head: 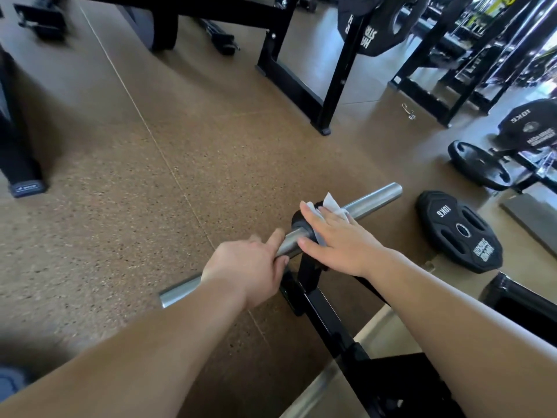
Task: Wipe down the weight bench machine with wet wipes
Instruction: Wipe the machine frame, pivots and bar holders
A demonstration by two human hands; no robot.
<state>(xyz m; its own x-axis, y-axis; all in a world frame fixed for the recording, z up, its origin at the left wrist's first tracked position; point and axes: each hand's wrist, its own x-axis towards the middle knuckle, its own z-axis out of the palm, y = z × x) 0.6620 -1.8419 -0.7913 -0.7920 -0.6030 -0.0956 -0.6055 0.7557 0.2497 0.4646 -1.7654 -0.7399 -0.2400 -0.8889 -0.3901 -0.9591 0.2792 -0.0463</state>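
Note:
A chrome bar [376, 197] crosses the black arm [324, 315] of the weight bench machine, running from lower left to upper right. My left hand [250, 268] grips the bar on the near side of the black collar [298, 222]. My right hand [340, 239] lies flat over the collar and presses a white wet wipe [331, 203] against the bar. The wipe's edge sticks out past my fingertips. Most of the wipe is hidden under my palm.
A black 10 kg plate [459, 230] lies on the brown speckled floor [150, 182] to the right. More plates [479, 164] sit on a rack beyond it. Black rack frames [331, 95] stand farther back, and another machine foot [25, 185] is at the left.

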